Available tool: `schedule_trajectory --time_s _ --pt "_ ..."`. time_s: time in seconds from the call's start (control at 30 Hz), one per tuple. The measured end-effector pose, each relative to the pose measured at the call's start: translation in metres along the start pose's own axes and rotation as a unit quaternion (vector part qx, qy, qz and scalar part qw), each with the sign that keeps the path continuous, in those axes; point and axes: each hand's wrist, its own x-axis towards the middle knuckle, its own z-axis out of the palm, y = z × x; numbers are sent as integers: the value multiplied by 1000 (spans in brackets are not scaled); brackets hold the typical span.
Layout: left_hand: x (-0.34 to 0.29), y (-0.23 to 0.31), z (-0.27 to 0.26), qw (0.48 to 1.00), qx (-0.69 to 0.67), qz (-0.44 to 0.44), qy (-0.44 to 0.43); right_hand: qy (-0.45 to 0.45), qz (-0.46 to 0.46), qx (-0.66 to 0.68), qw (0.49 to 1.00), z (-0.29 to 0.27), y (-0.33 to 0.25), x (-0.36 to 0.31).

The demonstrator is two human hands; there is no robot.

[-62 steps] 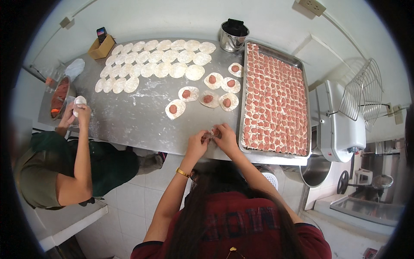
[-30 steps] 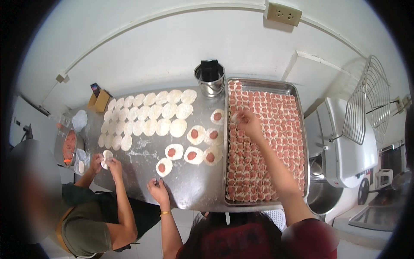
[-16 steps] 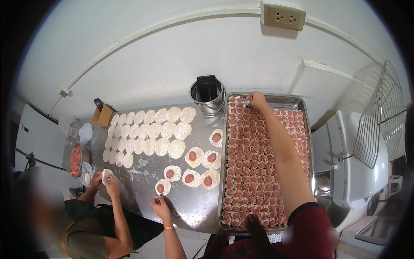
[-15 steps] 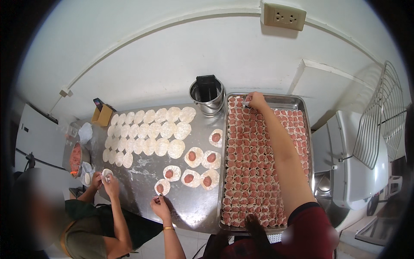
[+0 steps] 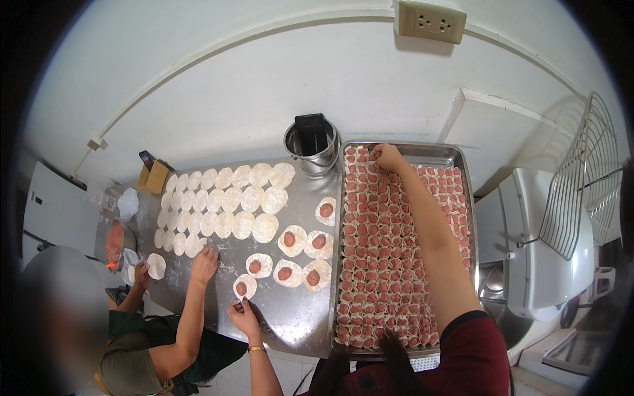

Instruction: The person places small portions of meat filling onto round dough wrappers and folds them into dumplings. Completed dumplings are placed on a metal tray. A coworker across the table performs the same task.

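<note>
Head view: right hand point(image 5: 386, 157) is stretched to the far end of the steel tray point(image 5: 456, 158), fingertips pinched together on a folded dumpling in the top rows. Left hand point(image 5: 243, 315) sits near the worktop point(image 5: 290, 317) front edge, fingers loosely apart, tips touching the nearest filled wrapper point(image 5: 245, 286). Hands well apart; a co-worker's hand point(image 5: 204, 263) rests just left by the plain wrappers point(image 5: 224, 201).
</note>
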Motion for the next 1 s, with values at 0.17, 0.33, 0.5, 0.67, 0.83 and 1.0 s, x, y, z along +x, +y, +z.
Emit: schedule_trajectory --time_s 0.17,0.33,0.5,0.67,0.83,1.0 --pt "0 -6 1 999 -33 6 -1 10 8 8 1000 -7 -3 -3" --pt "-1 8 -1 1000 -21 -3 -10 3 15 4 1000 -4 7 3" --pt "-2 -2 1 999 -37 -3 1 -11 -23 -2 1000 -3 3 1" --pt "-4 4 2 1000 -18 22 8 15 -42 -22 999 -5 7 2" --pt "-2 1 4 999 -4 37 28 27 -63 -60 996 2 7 7" --pt "4 1 6 999 11 31 16 28 3 1 1000 -5 32 14"
